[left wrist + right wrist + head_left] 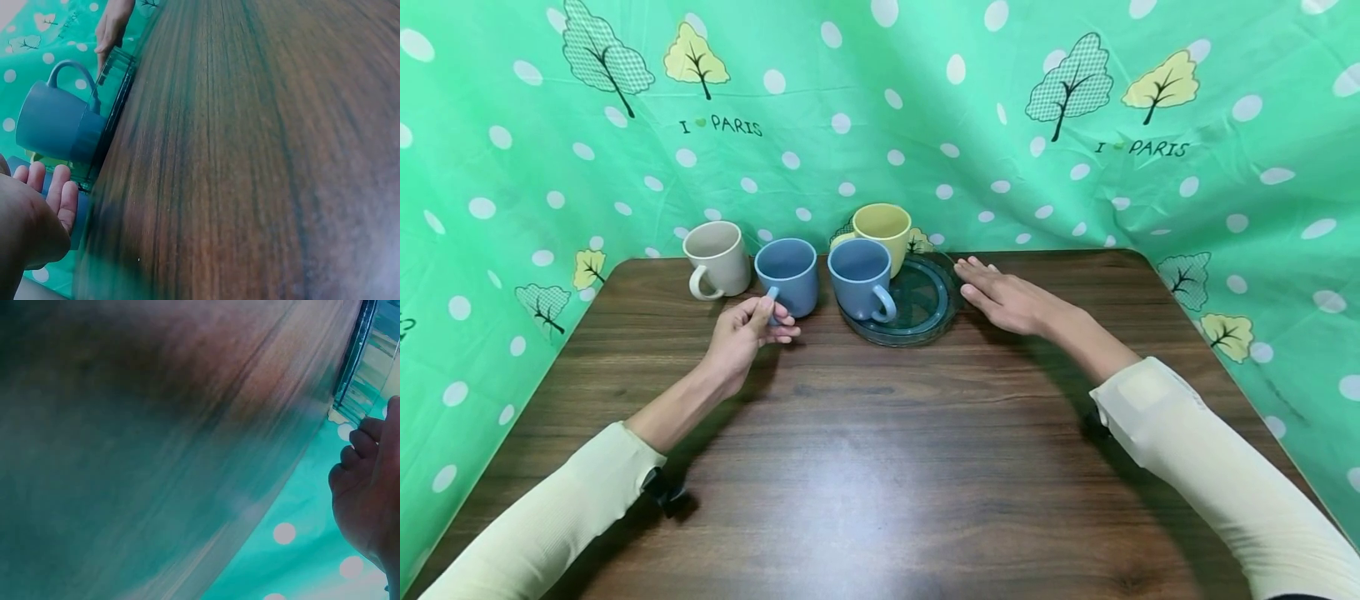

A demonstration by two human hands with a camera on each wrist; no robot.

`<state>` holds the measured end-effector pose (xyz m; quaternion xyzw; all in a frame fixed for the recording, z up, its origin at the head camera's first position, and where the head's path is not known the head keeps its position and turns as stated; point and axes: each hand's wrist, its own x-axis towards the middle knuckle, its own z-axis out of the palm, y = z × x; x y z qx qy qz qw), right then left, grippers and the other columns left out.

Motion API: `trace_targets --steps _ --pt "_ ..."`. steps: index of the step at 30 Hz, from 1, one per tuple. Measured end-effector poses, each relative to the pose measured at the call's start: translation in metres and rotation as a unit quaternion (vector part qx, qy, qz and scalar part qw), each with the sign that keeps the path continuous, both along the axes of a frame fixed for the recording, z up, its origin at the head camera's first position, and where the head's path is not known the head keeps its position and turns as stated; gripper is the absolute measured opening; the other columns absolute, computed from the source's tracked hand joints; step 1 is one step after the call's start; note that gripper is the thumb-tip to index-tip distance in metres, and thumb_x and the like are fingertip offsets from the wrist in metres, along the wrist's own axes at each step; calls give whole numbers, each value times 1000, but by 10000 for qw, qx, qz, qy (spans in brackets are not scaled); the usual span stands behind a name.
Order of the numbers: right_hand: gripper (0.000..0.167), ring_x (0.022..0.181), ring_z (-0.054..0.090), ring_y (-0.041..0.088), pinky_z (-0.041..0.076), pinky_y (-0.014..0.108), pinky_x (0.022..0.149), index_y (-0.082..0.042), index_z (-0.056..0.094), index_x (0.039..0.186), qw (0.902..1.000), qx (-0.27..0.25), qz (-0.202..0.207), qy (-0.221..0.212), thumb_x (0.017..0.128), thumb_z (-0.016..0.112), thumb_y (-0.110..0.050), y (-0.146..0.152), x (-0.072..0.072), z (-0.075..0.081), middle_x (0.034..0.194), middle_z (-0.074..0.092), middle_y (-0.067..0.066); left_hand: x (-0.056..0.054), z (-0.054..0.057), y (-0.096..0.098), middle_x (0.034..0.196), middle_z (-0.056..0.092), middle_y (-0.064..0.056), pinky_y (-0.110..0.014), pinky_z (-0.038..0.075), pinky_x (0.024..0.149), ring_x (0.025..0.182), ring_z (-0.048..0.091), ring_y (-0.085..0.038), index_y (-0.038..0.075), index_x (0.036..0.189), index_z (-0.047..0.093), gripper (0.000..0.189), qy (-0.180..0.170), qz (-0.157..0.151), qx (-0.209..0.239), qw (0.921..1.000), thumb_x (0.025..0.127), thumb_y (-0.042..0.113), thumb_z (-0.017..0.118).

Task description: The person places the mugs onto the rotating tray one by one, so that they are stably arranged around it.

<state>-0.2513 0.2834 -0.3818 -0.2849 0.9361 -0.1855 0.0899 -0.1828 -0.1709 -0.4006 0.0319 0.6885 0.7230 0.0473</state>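
Note:
With thumb and fingers, my left hand pinches the handle of a blue mug standing upright on the table. To its right, a second blue mug and a yellow mug sit on a round clear glass dish. In the left wrist view, that second blue mug shows beyond my left fingers. My right hand has its fingers nearly straight, fingertips right at the dish's right rim. The right wrist view catches the glass dish beside my right hand.
A white mug stands left of the blue mugs, near the table's back edge. The brown wooden table meets a green dotted curtain behind and at both sides.

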Motion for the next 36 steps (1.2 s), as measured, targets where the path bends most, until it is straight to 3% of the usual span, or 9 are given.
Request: trace_targets --steps 19,36 --pt "63 176 19 42 19 65 144 0 30 176 9998 110 113 138 125 39 -35 3 16 -1 186 27 22 5 1 -2 93 80 6 -26 69 87 88 84 -9 12 103 69 33 -50 -15 133 9999 123 26 47" --pt "61 177 21 40 22 64 143 -6 33 177 9973 473 369 427 124 45 -33 7 28 -2 188 26 17 9 0 -2 96 81 4 -26 68 88 90 84 -10 12 105 70 32 -50 -121 260 9996 122 30 50"
